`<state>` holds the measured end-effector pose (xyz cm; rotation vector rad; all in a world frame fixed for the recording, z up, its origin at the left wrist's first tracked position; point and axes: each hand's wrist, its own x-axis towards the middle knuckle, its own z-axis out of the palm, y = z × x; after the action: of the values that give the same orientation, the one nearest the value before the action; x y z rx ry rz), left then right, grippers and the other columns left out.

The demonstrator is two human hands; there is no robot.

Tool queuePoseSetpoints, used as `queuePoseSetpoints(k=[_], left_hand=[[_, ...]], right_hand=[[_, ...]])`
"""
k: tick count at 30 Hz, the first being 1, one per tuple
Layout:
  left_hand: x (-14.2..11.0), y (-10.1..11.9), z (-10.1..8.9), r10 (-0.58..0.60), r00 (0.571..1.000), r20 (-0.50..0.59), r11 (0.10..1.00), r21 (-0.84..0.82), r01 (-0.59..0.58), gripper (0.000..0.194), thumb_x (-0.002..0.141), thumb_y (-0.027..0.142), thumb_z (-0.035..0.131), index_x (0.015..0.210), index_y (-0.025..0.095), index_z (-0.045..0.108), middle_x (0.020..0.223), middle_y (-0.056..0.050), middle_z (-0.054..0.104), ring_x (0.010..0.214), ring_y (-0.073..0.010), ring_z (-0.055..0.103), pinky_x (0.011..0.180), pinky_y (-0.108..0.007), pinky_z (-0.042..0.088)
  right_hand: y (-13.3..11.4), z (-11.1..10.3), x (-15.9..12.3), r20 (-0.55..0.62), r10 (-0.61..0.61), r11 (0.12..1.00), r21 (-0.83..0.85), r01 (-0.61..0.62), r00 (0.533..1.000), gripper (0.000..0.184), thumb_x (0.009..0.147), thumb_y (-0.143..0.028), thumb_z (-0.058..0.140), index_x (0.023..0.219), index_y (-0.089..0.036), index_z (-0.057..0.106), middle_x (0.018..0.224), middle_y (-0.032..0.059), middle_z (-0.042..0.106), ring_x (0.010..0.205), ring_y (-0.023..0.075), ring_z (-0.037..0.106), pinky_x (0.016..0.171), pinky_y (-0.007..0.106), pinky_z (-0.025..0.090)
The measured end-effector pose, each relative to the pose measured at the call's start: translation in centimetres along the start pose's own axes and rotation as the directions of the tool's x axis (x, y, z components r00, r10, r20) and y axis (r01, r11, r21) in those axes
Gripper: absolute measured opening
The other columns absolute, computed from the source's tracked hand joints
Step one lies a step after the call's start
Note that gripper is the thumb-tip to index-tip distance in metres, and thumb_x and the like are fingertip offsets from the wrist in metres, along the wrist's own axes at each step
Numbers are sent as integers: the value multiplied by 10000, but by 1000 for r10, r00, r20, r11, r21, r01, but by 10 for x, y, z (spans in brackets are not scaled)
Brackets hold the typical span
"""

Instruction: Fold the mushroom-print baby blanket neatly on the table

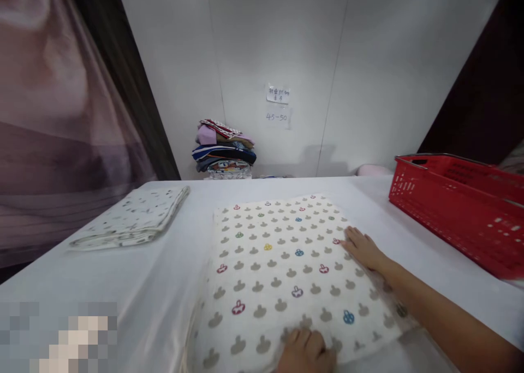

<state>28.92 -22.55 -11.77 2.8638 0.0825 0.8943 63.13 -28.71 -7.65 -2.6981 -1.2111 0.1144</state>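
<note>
A white cloth (278,274) printed with grey mushroom shapes and a few coloured ones lies spread in a flat rectangle in front of me. Its near right edge looks blurred and partly see-through. My right hand (364,248) rests on its right edge, fingers stretched out and lying flat. At the near edge my left hand (307,352) presses down with curled fingers, apparently gripping the cloth; its fingertips are hidden. To the left lies a folded white cloth (135,217) with small dark specks, touched by neither hand.
The white-covered table (172,285) carries a red plastic basket (454,209) at the right. Behind its far edge rises a stack of folded fabrics (225,149). Paper notes (278,105) hang on the wall. A pinkish curtain (61,122) hangs at the left. The bottom-left corner is pixelated.
</note>
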Motion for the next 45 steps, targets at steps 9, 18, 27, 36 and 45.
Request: queuePoseSetpoints(k=[9, 18, 27, 36, 45], left_hand=[[28, 7, -67, -66, 948, 312, 979, -165, 123, 164, 865, 185, 492, 930, 234, 635, 873, -21, 575, 825, -159, 505, 741, -302, 401], [33, 8, -68, -96, 949, 300, 959, -228, 169, 227, 892, 226, 432, 989, 213, 637, 899, -41, 588, 852, -165, 541, 786, -312, 433], [41, 12, -74, -150, 924, 351, 954, -194, 228, 227, 881, 208, 426, 971, 199, 634, 883, -41, 587, 846, -160, 547, 771, -289, 427], [42, 12, -72, -199, 918, 343, 939, -200, 279, 223, 883, 234, 426, 974, 203, 627, 890, -30, 591, 864, -160, 556, 788, -286, 432], [44, 12, -72, -245, 903, 353, 906, -247, 343, 220, 880, 253, 431, 952, 198, 632, 896, -27, 599, 863, -162, 566, 781, -286, 443]], right_hand=[[41, -43, -152, -173, 347, 791, 583, -189, 922, 536, 824, -540, 400, 1157, -177, 611, 1158, 71, 630, 1067, 247, 573, 919, 368, 459], [49, -13, -220, -342, 161, 923, 385, -18, 926, 409, 782, -328, 398, 1102, -212, 623, 1198, 66, 593, 1120, 223, 522, 966, 384, 413], [40, -18, -221, -373, 55, 970, 239, 38, 926, 348, 756, -288, 471, 1047, -216, 648, 1146, 73, 567, 1105, 227, 486, 982, 379, 386], [44, -15, -217, -375, 67, 929, 362, 80, 924, 280, 766, -237, 463, 950, -217, 673, 1070, 69, 562, 1041, 204, 518, 921, 347, 427], [34, -20, -219, -308, 185, 961, 255, -107, 933, 443, 715, -206, 479, 1139, -193, 603, 1263, 91, 507, 1173, 230, 454, 986, 360, 367]])
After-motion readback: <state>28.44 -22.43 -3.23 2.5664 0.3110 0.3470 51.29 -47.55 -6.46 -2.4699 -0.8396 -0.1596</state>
